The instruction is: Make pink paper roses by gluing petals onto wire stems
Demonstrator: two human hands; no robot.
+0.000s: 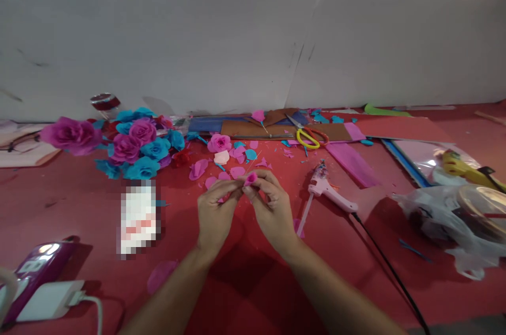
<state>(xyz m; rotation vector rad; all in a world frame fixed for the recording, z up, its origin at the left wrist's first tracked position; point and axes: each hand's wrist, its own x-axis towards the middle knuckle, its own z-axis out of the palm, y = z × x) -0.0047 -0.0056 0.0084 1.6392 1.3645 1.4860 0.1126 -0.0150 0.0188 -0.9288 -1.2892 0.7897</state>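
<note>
Both of my hands meet over the middle of the red table (pixel 245 293). My left hand (pixel 215 214) and my right hand (pixel 271 208) pinch a small pink paper petal piece (pixel 250 178) between their fingertips, and it looks partly rolled. Loose pink paper petals (pixel 215 174) lie just beyond my fingers. A finished pink paper rose (pixel 219 143) and a cream petal (pixel 222 157) rest farther back.
A bunch of pink and blue paper roses (pixel 134 145) lies at the left. A pink glue gun (pixel 330 193) with its black cord (pixel 391 272) sits to the right, yellow-handled scissors (pixel 306 137) behind it. Plastic bags (pixel 446 214) fill the right edge; a charger (pixel 51 301) sits front left.
</note>
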